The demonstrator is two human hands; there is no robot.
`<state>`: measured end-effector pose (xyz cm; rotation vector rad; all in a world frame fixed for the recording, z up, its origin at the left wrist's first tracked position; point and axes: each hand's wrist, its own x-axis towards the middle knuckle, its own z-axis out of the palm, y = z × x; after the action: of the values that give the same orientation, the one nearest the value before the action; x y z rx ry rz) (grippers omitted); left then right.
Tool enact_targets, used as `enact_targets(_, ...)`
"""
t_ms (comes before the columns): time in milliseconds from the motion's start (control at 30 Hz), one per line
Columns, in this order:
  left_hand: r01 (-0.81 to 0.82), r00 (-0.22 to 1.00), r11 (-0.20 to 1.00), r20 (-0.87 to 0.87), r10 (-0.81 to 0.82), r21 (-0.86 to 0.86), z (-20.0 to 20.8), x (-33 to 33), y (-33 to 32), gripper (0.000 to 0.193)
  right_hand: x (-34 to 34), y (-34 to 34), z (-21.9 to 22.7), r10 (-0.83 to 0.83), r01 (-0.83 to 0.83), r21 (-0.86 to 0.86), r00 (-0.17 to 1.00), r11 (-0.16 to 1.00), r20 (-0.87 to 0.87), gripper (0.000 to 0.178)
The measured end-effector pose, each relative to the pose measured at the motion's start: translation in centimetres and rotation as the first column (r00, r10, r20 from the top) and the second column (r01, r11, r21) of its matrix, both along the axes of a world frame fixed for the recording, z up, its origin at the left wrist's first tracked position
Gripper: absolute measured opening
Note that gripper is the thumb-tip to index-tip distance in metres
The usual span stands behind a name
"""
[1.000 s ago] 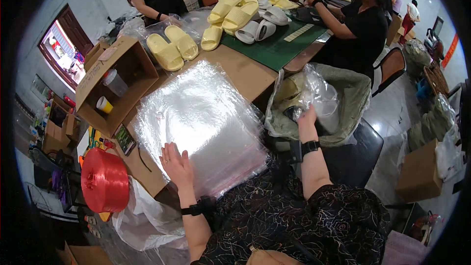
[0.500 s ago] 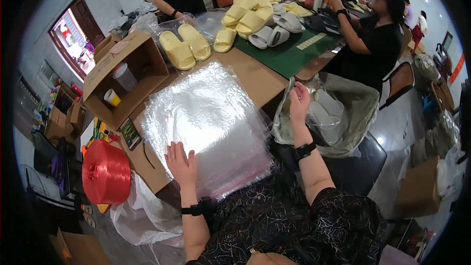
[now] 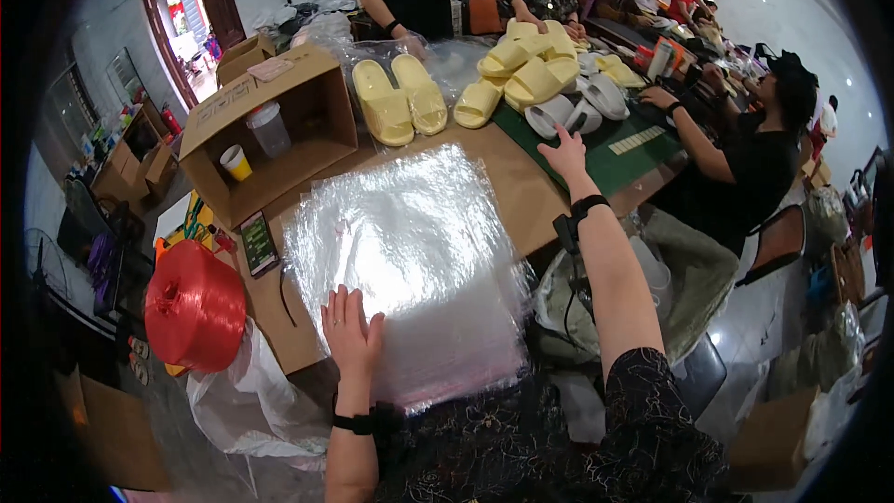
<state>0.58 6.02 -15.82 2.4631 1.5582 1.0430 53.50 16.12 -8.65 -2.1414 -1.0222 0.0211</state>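
Observation:
My left hand (image 3: 352,331) lies flat with fingers stretched out on the near left part of a stack of clear plastic bags (image 3: 419,251). My right hand (image 3: 566,160) reaches out over the green mat (image 3: 607,151), its fingers spread and nothing in them. Its fingertips are just short of, or touching, a pair of grey slippers (image 3: 545,118); I cannot tell which. Another grey slipper (image 3: 603,98) rests behind them. Left of these, several yellow slippers (image 3: 540,82) are piled up, and a separate yellow pair (image 3: 386,110) sits beyond the bags.
An open cardboard box (image 3: 270,88) holding cups stands at the left. Nearer are a phone (image 3: 259,244) and a red twine spool (image 3: 196,307). A sack (image 3: 694,265) with pale slippers sits below my right arm. Co-workers (image 3: 745,154) work around the table.
My right hand has moved forward from above the sack to the grey slippers. The left hand stays on the bags. The view has shifted, and the co-worker at right has lowered an arm.

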Motion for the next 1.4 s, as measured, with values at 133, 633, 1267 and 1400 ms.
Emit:
enact_targets(133,0.008,1.000,1.000,-0.027,-0.008,0.016,-0.1,-0.3,0.1,0.057,2.6,3.3,-0.3,0.010,-0.006,-0.205,1.000,0.979,0.020,0.079)
enact_targets(633,-0.008,0.999,0.999,-0.052,0.006,-0.037,1.4,0.1,-1.1,0.056,-0.7,1.9,-4.4,0.149,-0.107,-0.113,0.856,0.988,0.495,0.046)
enact_targets(1267,0.021,1.000,0.999,0.009,-0.022,0.025,0.7,0.3,-0.6,0.054,-19.0,-11.3,1.5,0.526,-0.603,-0.009,0.689,0.798,0.499,0.037)
enact_targets(1400,0.014,1.000,0.999,0.023,-0.015,0.034,0.8,0.3,-0.9,0.053,-14.6,-8.8,1.2,0.360,-0.420,0.047,0.827,0.906,0.432,0.051)
